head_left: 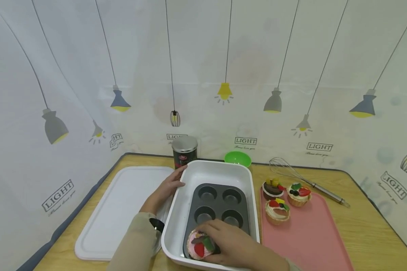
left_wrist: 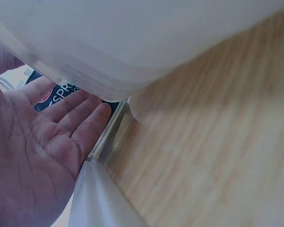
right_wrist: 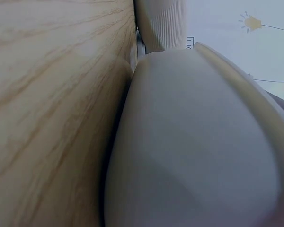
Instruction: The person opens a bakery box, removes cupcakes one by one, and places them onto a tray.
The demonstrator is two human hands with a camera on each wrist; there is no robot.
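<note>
A white rectangular basin (head_left: 171, 226) contains a dark muffin tin (head_left: 219, 203) with round cups. My right hand (head_left: 232, 241) grips a pink-cream tart (head_left: 196, 248) at the tin's near left cup; a red strawberry piece and something green top it. The hand hides part of the tin. At the basin's left rim, my left hand (head_left: 167, 186) touches the outside with its fingers extended. In the left wrist view, the palm of that left hand (left_wrist: 42, 142) faces the basin wall (left_wrist: 113, 47), fingers loosely straight. The right wrist view shows only the basin's outer wall (right_wrist: 189, 142) up close.
On the right, a pink tray (head_left: 305, 233) bears three fruit tarts (head_left: 277, 211). A whisk (head_left: 298, 175) lies behind it. A dark can (head_left: 184, 152) and a green bowl (head_left: 237, 159) stand at the back. Left of the basin lies a white lid (head_left: 105, 222).
</note>
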